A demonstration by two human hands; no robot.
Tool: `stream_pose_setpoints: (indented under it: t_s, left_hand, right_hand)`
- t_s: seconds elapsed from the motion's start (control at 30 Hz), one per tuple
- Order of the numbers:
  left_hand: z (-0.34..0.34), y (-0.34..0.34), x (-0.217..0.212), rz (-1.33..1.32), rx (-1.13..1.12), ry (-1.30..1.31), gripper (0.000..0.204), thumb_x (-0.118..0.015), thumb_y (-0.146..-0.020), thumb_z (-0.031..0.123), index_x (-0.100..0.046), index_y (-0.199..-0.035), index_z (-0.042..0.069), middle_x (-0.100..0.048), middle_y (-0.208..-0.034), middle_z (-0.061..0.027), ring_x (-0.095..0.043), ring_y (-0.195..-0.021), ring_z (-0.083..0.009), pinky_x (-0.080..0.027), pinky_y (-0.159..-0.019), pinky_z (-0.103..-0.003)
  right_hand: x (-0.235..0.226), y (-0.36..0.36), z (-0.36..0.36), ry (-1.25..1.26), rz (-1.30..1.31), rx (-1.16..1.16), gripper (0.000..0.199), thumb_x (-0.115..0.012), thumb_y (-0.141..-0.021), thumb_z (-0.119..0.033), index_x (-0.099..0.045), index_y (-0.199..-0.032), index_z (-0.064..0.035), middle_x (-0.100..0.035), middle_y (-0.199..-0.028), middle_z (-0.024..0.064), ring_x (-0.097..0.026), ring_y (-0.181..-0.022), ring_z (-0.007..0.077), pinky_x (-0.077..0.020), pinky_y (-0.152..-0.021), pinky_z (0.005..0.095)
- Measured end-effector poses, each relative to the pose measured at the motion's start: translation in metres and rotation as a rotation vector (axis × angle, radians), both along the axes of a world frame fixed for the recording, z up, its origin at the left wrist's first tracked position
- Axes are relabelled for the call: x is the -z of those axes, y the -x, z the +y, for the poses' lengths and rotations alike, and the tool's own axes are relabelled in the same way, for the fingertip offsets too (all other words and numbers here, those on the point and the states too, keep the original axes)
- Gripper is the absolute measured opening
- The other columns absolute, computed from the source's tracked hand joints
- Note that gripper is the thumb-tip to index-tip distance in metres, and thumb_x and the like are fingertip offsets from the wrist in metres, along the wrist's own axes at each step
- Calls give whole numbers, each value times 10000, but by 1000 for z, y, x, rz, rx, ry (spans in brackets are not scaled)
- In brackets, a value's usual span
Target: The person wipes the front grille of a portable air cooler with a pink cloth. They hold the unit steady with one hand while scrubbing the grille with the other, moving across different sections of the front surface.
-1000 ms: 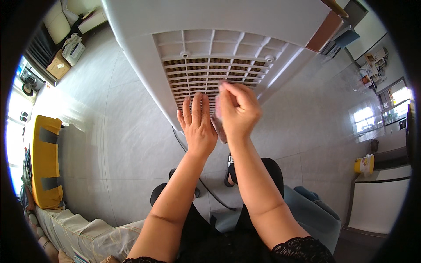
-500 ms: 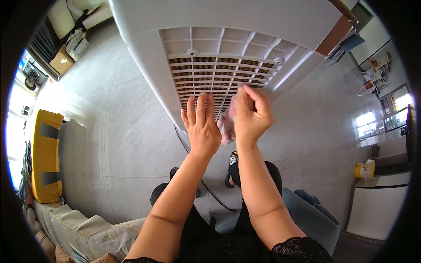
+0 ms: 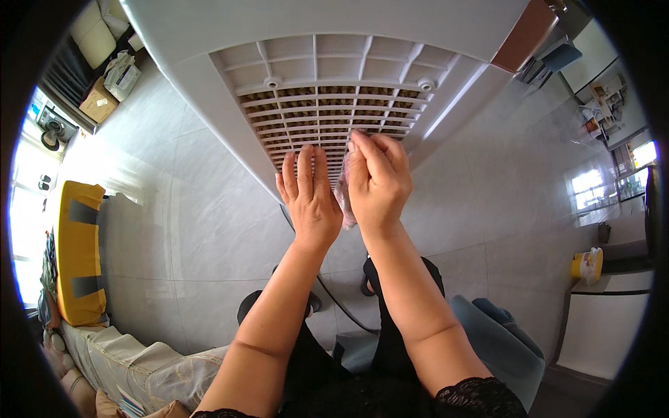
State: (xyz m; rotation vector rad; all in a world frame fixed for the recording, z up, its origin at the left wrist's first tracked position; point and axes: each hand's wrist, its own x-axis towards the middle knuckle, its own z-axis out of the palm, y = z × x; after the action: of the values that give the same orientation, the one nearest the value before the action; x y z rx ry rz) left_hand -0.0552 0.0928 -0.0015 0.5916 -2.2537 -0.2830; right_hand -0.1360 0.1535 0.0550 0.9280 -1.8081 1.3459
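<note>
A tall white appliance point(image 3: 313, 21) stands in front of me, its slatted grille point(image 3: 334, 102) facing me with a brownish, coarse-textured pad behind the slats. Against the lower part of the grille lies my left hand point(image 3: 311, 212), fingers stretched out and holding nothing. Close beside it, my right hand point(image 3: 382, 182) is closed in a pinch on a pinkish cloth point(image 3: 344, 202), whose loose end hangs down between the two hands. The pinching fingertips are at the slats; part of the cloth is hidden behind the right hand.
A dark cord point(image 3: 339, 304) runs across the grey tiled floor point(image 3: 188, 230) by my feet. To the left are a yellow piece with grey patches point(image 3: 80, 252) and a covered sofa point(image 3: 132, 355). A blue-grey seat point(image 3: 491, 352) is at my right; a yellow bucket point(image 3: 587, 265) stands farther right.
The appliance and both hands now appear farther left in the view. My right hand is nearer to the left one and tilted more inward, and less of the cloth shows.
</note>
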Motion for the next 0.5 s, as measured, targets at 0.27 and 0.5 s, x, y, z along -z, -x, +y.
stream_pose_setpoints:
  t_s: [0.27,0.5]
  left_hand:
    - [2,0,-3,-20,19,7,562,-520,-825,28,-443,-1380,-16,-385,-1441,-171,-307,-1341,-411,-241,-1110,-523]
    - [-1,-3,-2,-44,16,28,558,-524,-825,15,-447,-1377,-16,-383,-1446,-173,-297,-1353,-411,-232,-1112,-527]
  right_hand:
    - [5,2,6,-52,17,53,254,-685,-779,-12,-691,-1023,-81,-612,-900,74,-585,-816,264,-486,-708,382]
    - [14,16,29,23,-84,93,229,-678,-770,30,-718,-968,-78,-631,-914,79,-616,-787,254,-509,-687,342]
